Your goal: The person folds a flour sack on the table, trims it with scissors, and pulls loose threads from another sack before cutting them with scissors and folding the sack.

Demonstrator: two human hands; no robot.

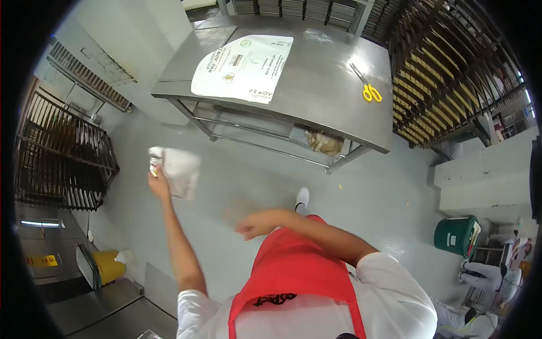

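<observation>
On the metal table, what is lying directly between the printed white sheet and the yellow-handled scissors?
In the head view, only bare metal tabletop shows between them.

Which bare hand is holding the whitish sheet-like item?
The left hand, held far out from the body: it grips the blurred, whitish, sheet-like item, paper or plastic unclear. The right hand, close by the red bib apron, shows nothing held.

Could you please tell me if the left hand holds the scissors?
No, the left hand holds a whitish bag-like item; the scissors lie on the metal table.
</observation>
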